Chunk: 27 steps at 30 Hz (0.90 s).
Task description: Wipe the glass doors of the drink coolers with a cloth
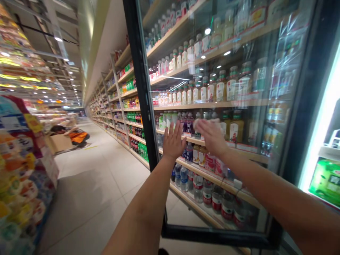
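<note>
Left hand (174,143), fingers spread wide, is up at the glass door (220,236), near the middle of its black left edge. Right hand (212,138), blurred, is nearer the door's centre, a pale wad (216,123) at its fingers, grip unclear. Drink bottles (232,85) line shelves (212,105) behind the glass.

A pale tile floor (98,198) runs back beside long shelves (122,99) of bottles. Across the aisle stands a stack (23,170) of colourful packs. Round lamps (58,39) shine under the beamed ceiling (63,21). The far end is blurred, perhaps more shelving. A white light strip (322,120) glows at the right.
</note>
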Motion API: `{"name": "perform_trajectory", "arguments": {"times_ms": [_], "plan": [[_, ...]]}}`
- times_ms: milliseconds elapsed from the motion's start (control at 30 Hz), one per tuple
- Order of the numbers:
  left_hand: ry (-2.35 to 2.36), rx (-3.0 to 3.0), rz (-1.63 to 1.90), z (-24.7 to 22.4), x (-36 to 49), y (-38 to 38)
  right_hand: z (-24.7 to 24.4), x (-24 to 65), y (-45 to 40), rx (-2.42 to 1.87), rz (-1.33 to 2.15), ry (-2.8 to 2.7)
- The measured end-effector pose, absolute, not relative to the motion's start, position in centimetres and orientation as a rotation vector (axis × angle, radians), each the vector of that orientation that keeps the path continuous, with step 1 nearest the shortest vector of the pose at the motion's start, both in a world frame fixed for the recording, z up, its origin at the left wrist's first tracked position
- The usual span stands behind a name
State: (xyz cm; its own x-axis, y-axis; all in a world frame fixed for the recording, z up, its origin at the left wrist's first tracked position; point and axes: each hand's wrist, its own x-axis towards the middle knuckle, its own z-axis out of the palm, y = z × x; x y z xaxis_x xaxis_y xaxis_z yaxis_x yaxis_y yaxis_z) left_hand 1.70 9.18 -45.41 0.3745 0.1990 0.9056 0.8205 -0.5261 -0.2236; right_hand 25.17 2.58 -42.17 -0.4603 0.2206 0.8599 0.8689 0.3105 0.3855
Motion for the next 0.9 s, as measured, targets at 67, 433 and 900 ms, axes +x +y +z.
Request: {"name": "perform_trajectory", "arguments": {"times_ms": [67, 433, 900], "plan": [[-0.872, -1.936, -1.157, -45.5, 1.7, 9.2, -42.1, 24.7, 2.4, -0.878, -1.218, -2.096], [-0.868, -1.922, -1.154, -45.5, 1.5, 8.7, -40.0, 26.0, 1.7, -1.028, -1.284, -1.941], [-1.013, -1.801, -1.271, -37.1, 3.0, 5.6, -40.3, 26.3, 0.1, -0.949, -1.215, -1.963]]}}
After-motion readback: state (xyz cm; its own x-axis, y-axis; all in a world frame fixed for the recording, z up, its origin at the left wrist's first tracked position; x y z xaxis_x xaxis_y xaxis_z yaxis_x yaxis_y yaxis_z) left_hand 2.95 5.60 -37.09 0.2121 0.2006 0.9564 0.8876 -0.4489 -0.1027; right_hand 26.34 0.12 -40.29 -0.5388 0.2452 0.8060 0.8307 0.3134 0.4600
